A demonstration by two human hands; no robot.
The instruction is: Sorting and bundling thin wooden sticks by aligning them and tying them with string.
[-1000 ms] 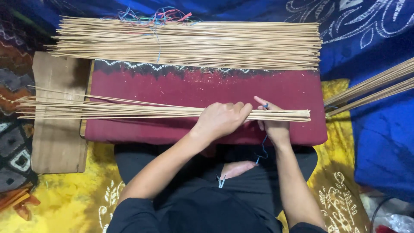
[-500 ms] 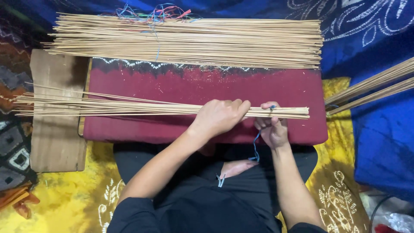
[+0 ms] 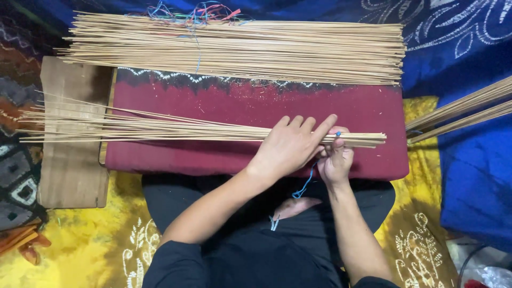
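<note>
Here, a loose bundle of thin bamboo sticks [image 3: 176, 129] lies lengthwise across a maroon cushion [image 3: 224, 104], near its front edge, with the left ends fanning out past the cushion's left edge over a wooden board [image 3: 72, 170]. The right ends are drawn together and stop just short of the cushion's right edge. The left hand [image 3: 290, 146] lies flat over the bundle towards its right end, palm down, fingers stretched out and pressing the sticks onto the cushion rather than closing around them. The right hand [image 3: 335, 159] sits just beside it, touching the left fingertips, at the front edge of the cushion. Its fingers are curled shut and pinch a blue thread [image 3: 307, 181] close against the sticks; the thread hangs down from the hand over the person's lap in dark trousers. How far the thread goes around the bundle cannot be told, since the hands cover that spot.

Along the back edge of the cushion lies a much larger layer of bamboo sticks [image 3: 240, 48], spread flat and reaching from beyond the left edge to the right corner. Loose coloured threads [image 3: 194, 12] in blue, green and red show at its far side. Off the right edge, more sticks [image 3: 461, 112] slant across a blue patterned cloth [image 3: 464, 48]. A yellow patterned cloth [image 3: 90, 245] covers the floor beside the person's legs.
</note>
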